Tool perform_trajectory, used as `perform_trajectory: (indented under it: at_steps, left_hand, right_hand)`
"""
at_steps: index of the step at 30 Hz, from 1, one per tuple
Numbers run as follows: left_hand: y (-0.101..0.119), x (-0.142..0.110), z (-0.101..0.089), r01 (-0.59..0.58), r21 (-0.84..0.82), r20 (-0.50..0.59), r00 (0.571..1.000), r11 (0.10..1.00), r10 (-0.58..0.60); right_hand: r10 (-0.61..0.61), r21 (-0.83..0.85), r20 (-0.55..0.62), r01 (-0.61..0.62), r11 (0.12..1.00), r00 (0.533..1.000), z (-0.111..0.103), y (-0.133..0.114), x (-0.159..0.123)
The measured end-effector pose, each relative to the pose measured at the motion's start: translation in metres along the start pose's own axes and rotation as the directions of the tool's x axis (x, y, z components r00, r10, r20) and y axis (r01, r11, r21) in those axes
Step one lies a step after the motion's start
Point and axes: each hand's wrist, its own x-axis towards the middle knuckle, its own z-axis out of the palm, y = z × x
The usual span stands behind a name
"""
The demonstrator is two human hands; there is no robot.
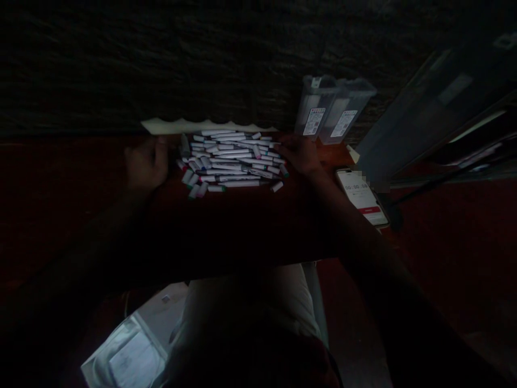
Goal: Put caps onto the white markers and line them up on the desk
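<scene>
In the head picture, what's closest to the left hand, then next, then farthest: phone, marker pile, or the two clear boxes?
1. Marker pile: just right of the left hand.
2. Clear boxes: farther right, toward the back.
3. Phone: farthest, to the right and nearer the front than the boxes.

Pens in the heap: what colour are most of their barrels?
White; the barrels show best in the head view.

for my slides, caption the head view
Left hand and right hand flank a pile of markers, with two clear containers and a phone nearby.
</scene>
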Motion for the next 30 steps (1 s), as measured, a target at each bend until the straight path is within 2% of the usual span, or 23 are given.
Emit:
perform_trajectory:
  at_steps: [6,9,11,14,22,25,30]
  left_hand:
    - [0.005,0.0,-0.01,0.04,-0.114,-0.015,0.999,0.993,-0.043]
    - [0.004,0.0,-0.012,0.019,-0.17,-0.002,1.0,0.985,-0.02]
    - [0.003,-0.001,-0.013,0.022,-0.188,0.03,0.999,0.982,-0.017]
    - [0.003,-0.004,-0.013,0.014,-0.185,0.015,1.0,0.983,-0.011]
    - [0.013,-0.009,-0.016,-0.069,-0.299,0.044,0.995,0.952,0.087]
    - [0.019,-0.012,-0.023,-0.139,-0.367,0.042,0.985,0.92,0.166]
    - [0.03,-0.021,-0.037,-0.323,-0.398,0.061,0.925,0.858,0.376]
  right_hand:
    - [0.018,-0.052,0.052,-0.016,0.999,0.998,0.006,0.0,0.0]
    - [0.081,-0.082,0.052,-0.077,0.994,0.995,0.007,-0.005,-0.003]
    - [0.069,-0.092,0.041,-0.065,0.994,0.997,0.008,-0.007,-0.004]
    - [0.039,-0.095,0.043,-0.034,0.995,0.998,0.009,-0.011,-0.006]
    - [-0.007,-0.1,0.003,0.007,0.995,1.0,0.009,-0.017,-0.012]
    - [-0.035,-0.101,0.015,0.036,0.994,0.999,0.009,-0.02,-0.015]
    - [-0.101,-0.115,0.077,0.109,0.987,0.992,0.012,-0.027,-0.019]
